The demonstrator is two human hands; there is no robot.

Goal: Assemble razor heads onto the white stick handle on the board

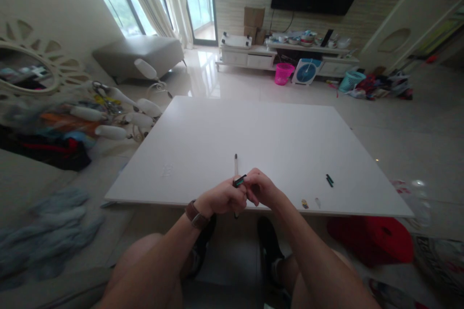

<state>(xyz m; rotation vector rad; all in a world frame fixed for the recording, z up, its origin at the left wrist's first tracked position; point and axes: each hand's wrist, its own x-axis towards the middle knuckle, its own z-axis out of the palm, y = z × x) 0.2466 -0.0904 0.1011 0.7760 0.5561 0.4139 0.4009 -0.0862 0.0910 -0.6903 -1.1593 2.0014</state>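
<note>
Near the table's front edge, my left hand (230, 195) is closed around a slim upright stick (236, 165), pale along its shaft with a dark tip; its lower end is dark too. A short black-and-green strip (239, 181) lies against the stick at the top of that fist. My right hand (259, 186) meets the left one, its fingers bent in a pinch at the strip's right end. Whether it grips the strip or something smaller is hidden. Two similar dark green strips (329, 180) rest on the white table (253, 130) to the right.
A small yellow-and-dark piece (304, 203) and a clear piece (318, 202) lie by the table's front edge. Faint white bits (167, 170) sit at left. A lamp with several white shades (139, 119) stands beside the table's left edge; a red object (371, 239) is below its right front.
</note>
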